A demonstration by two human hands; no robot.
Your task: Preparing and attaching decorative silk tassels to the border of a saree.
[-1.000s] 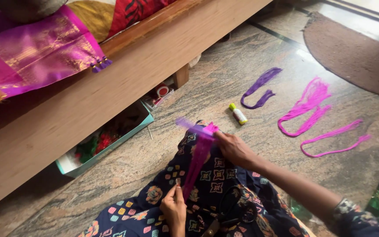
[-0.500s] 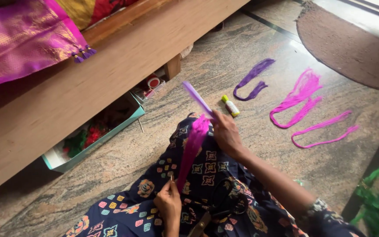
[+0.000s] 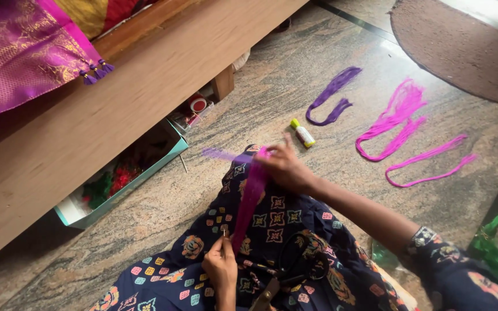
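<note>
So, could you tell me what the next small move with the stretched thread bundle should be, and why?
Probably bring the right hand a little further round, laying the loose purple strand over the top of the magenta thread bundle. The left hand pinches the bundle's lower end so it lies stretched along the lap, and the purple strand sticks out sideways from the right hand's grip.

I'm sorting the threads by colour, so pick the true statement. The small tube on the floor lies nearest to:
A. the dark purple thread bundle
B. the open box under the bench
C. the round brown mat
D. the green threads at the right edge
A: the small tube with its yellow cap lies just beside the dark purple thread bundle on the stone floor, well apart from the other things.
</note>
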